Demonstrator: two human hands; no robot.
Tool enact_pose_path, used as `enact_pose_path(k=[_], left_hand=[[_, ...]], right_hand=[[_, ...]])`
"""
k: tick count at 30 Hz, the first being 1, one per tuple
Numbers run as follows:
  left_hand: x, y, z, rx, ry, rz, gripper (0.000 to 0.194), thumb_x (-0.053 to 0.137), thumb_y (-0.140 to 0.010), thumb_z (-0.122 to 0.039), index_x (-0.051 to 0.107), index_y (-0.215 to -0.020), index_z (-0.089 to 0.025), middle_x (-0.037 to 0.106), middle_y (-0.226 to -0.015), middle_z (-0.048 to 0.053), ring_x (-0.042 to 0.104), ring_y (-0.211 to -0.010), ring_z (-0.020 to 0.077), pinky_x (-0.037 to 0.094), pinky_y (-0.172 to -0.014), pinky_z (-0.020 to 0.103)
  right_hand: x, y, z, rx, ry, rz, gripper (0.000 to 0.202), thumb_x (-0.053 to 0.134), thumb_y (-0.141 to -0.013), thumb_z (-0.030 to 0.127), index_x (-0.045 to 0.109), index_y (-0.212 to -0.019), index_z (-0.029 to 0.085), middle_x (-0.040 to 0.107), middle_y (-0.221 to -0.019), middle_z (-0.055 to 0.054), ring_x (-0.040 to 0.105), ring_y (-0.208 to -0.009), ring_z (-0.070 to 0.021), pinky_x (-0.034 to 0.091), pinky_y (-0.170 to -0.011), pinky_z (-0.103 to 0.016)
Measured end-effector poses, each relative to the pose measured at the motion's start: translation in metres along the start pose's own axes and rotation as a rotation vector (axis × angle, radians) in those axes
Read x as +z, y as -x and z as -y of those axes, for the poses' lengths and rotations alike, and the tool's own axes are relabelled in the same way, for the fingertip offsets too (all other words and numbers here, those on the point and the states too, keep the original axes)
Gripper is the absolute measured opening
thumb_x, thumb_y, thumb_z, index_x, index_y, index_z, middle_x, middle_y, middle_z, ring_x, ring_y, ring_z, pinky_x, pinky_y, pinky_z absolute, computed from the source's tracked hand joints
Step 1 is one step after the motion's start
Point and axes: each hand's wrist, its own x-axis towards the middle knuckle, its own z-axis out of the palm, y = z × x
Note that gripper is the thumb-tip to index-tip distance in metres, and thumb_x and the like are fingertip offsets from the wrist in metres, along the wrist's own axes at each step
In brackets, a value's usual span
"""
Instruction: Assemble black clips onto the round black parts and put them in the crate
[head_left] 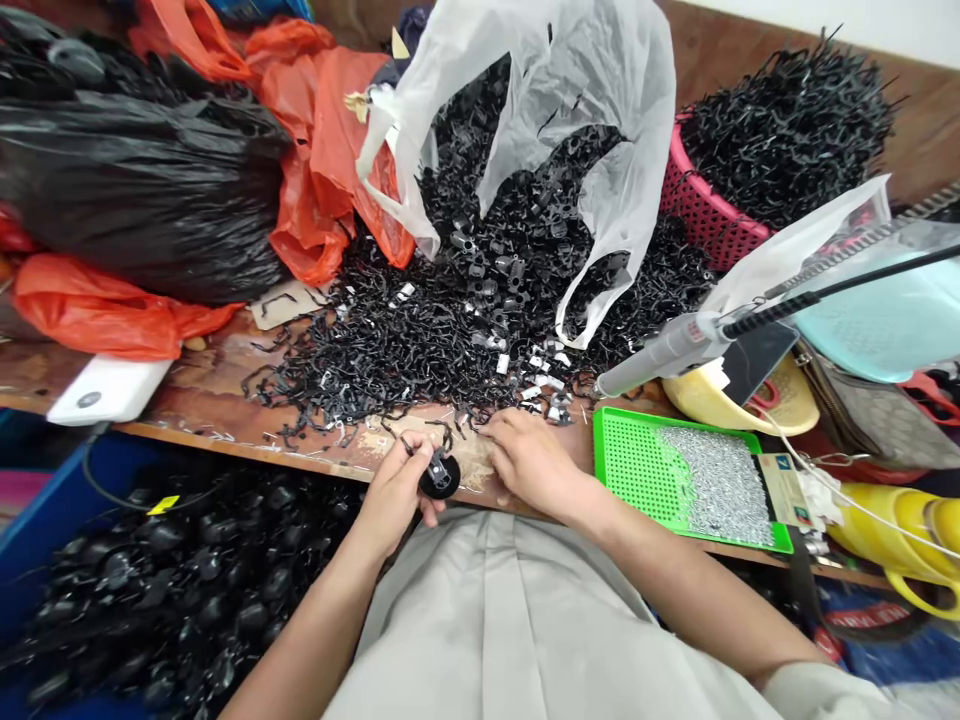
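My left hand [401, 490] is closed on a black part [440, 474] with a round dark base, held at the front edge of the wooden table. To its right, my right hand [529, 458] rests low over the table with its fingers bent at the near edge of the heap; whether its fingertips hold anything is too small to tell. Just beyond both hands lies a spread pile of thin black pieces [397, 355]. Small white pieces [544, 380] are scattered near my right hand.
A green tray [609, 455] of small metal pieces is at the right, below a hanging electric screwdriver [660, 355]. A blue bin [45, 510] of black parts stands lower left. A pink basket [712, 220], a black bag [142, 190] and a yellow cup [885, 520] surround the area.
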Motion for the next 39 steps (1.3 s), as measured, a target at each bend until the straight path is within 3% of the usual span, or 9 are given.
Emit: enact_pose_path(k=[8,12,15,18,22,26,30,33,39], left_hand=[[0.002,0.002,0.003,-0.003,0.019,-0.027,0.033,0.059,-0.081,-0.049,0.044,-0.093,-0.022,0.056,-0.064,-0.006,0.058,-0.039,0.0107,0.038,-0.030,0.015],[-0.001,0.003,0.005,-0.001,0.094,-0.039,0.037,0.062,-0.079,-0.051,0.044,-0.095,-0.022,0.059,-0.068,-0.005,0.059,-0.040,0.0113,0.040,-0.031,0.017],[-0.003,0.004,0.006,0.004,0.142,-0.046,0.040,0.065,-0.076,-0.050,0.043,-0.094,-0.022,0.058,-0.066,-0.006,0.060,-0.041,0.0122,0.042,-0.031,0.018],[-0.003,0.004,0.006,-0.009,0.139,-0.035,0.039,0.063,-0.077,-0.052,0.043,-0.093,-0.022,0.057,-0.064,-0.006,0.059,-0.040,0.0118,0.040,-0.031,0.017],[-0.006,0.001,0.006,-0.043,0.047,0.031,0.035,0.059,-0.080,-0.052,0.045,-0.091,-0.022,0.057,-0.063,-0.006,0.057,-0.038,0.0102,0.037,-0.029,0.015],[-0.009,-0.006,0.003,-0.023,-0.143,0.079,0.033,0.053,-0.085,-0.054,0.047,-0.090,-0.022,0.054,-0.061,-0.006,0.056,-0.037,0.0105,0.036,-0.028,0.015],[-0.008,-0.010,-0.012,0.196,-0.223,-0.105,0.030,0.056,-0.085,-0.051,0.053,-0.095,-0.023,0.068,-0.095,0.002,0.056,-0.042,0.0077,0.048,-0.037,0.021],[-0.008,-0.009,-0.024,0.320,-0.171,-0.251,0.031,0.058,-0.084,-0.050,0.053,-0.099,-0.023,0.061,-0.124,0.007,0.058,-0.048,0.0075,0.051,-0.041,0.023],[-0.006,-0.004,-0.013,0.195,-0.013,-0.175,0.037,0.060,-0.080,-0.053,0.050,-0.099,-0.023,0.059,-0.075,-0.002,0.060,-0.047,0.0145,0.049,-0.036,0.025]], right_hand=[[0.003,-0.070,0.022,-0.176,-0.101,-0.014,0.027,0.048,-0.090,0.013,0.070,-0.105,0.018,0.068,-0.098,-0.008,0.063,-0.095,-0.0190,0.049,-0.088,-0.031],[-0.010,-0.099,0.018,-0.166,-0.220,-0.348,0.043,0.047,-0.089,0.011,0.056,-0.131,0.018,0.054,-0.138,-0.012,0.047,-0.131,-0.0205,0.039,-0.110,-0.038],[-0.025,-0.097,0.011,-0.164,-0.225,-0.483,0.044,0.048,-0.088,0.011,0.055,-0.131,0.019,0.046,-0.145,-0.012,0.043,-0.135,-0.0224,0.037,-0.111,-0.042],[-0.028,-0.074,0.006,-0.137,-0.224,-0.343,0.030,0.050,-0.089,0.014,0.066,-0.113,0.020,0.065,-0.120,-0.011,0.061,-0.111,-0.0219,0.048,-0.096,-0.038],[-0.017,-0.034,0.011,-0.055,-0.233,0.054,0.022,0.050,-0.091,0.018,0.069,-0.100,0.023,0.073,-0.088,-0.004,0.068,-0.077,-0.0175,0.050,-0.074,-0.030],[-0.003,-0.017,0.021,-0.076,-0.244,0.170,0.025,0.047,-0.091,0.015,0.069,-0.100,0.022,0.074,-0.094,-0.005,0.069,-0.084,-0.0179,0.051,-0.078,-0.029],[0.000,-0.019,0.019,-0.102,-0.232,-0.001,0.026,0.048,-0.091,0.016,0.066,-0.110,0.019,0.059,-0.131,-0.012,0.055,-0.123,-0.0207,0.045,-0.102,-0.035],[-0.008,-0.027,0.002,-0.072,-0.219,-0.163,0.024,0.052,-0.090,0.018,0.065,-0.110,0.019,0.054,-0.135,-0.012,0.052,-0.125,-0.0205,0.043,-0.105,-0.036],[-0.040,-0.056,-0.047,0.143,-0.068,-0.402,0.016,0.053,-0.089,0.018,0.068,-0.097,0.019,0.064,-0.098,-0.009,0.062,-0.090,-0.0192,0.049,-0.084,-0.034]])
